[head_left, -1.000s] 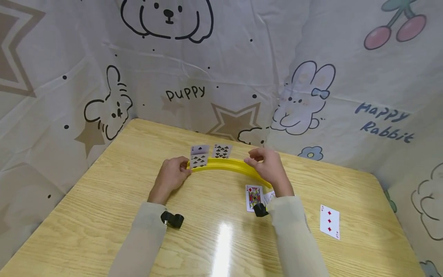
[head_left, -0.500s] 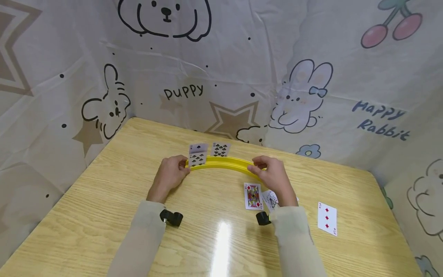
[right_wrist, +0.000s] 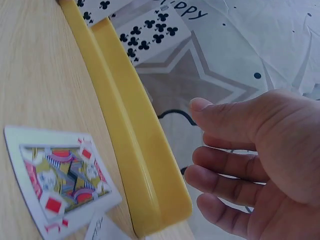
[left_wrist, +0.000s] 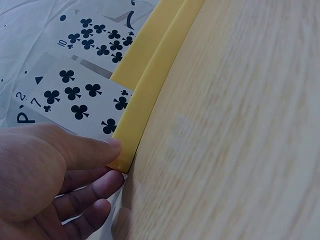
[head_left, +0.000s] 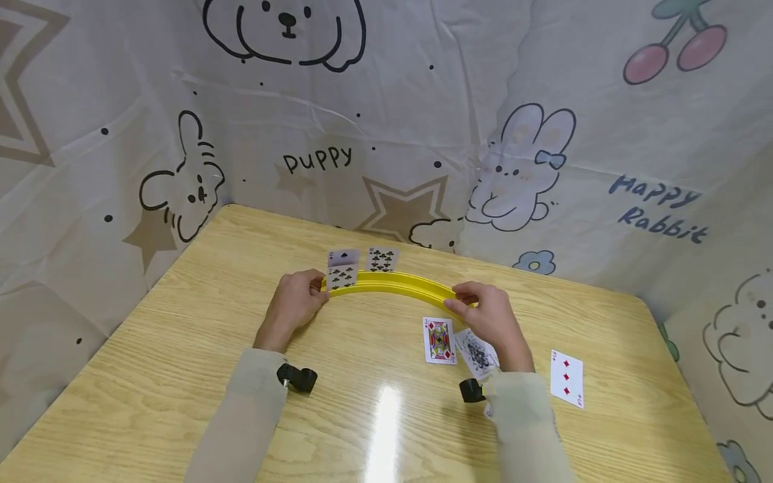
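A curved yellow card holder [head_left: 404,285] lies on the table. My left hand [head_left: 292,302] pinches its left end, thumb on the front face in the left wrist view. Beside the thumb, a seven of clubs [left_wrist: 75,95] stands in the holder, overlapping a two of spades [head_left: 343,257] behind it. To their right stands a ten of clubs [left_wrist: 100,40]. My right hand [head_left: 489,318] is at the holder's right end; the right wrist view shows its fingers [right_wrist: 225,172] loosely bent beside the holder, with nothing in them.
Face up in front of the holder lies a jack of diamonds [head_left: 439,341]. Next to it, a card with a black-and-white picture [head_left: 477,352] is partly under the right hand. A three of diamonds [head_left: 567,379] lies farther right. Printed cloth [head_left: 398,121] hangs behind the table.
My right hand has come down and moved right along the holder to its end, uncovering more of the black-and-white picture card. The left hand keeps its grip on the left end.
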A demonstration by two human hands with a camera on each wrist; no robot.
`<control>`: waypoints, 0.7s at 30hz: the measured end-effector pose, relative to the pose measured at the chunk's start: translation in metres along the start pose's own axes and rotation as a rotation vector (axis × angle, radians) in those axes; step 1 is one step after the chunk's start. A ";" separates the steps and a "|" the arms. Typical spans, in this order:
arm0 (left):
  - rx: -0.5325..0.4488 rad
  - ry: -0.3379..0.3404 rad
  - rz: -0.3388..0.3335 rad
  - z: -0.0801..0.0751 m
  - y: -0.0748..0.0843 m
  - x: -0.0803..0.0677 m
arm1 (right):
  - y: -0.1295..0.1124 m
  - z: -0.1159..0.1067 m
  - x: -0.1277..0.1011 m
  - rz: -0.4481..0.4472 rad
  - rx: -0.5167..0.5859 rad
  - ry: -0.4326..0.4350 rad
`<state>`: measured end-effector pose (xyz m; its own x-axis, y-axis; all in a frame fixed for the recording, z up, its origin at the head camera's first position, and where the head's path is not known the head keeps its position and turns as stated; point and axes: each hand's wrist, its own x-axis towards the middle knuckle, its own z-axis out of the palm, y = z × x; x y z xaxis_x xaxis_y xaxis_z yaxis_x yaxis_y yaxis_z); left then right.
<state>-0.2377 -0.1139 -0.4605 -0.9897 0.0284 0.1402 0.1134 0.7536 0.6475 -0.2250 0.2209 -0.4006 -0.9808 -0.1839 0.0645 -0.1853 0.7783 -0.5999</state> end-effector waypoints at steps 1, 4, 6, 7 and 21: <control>0.000 0.003 0.001 0.000 0.000 0.000 | 0.002 -0.001 -0.001 -0.002 -0.004 0.000; -0.005 0.003 0.000 -0.001 0.001 0.000 | 0.007 -0.003 -0.004 -0.004 -0.016 0.002; -0.009 0.001 -0.004 0.000 0.001 0.000 | 0.010 -0.004 -0.006 0.003 -0.014 -0.002; -0.011 0.000 -0.006 0.000 0.001 0.000 | 0.011 -0.005 -0.007 0.010 -0.014 -0.004; -0.014 0.000 -0.015 0.001 0.000 0.000 | 0.032 -0.005 -0.017 0.087 -0.055 -0.034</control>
<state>-0.2378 -0.1132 -0.4615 -0.9913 0.0174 0.1303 0.0998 0.7445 0.6601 -0.2145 0.2517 -0.4171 -0.9910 -0.1335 -0.0139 -0.1032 0.8241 -0.5570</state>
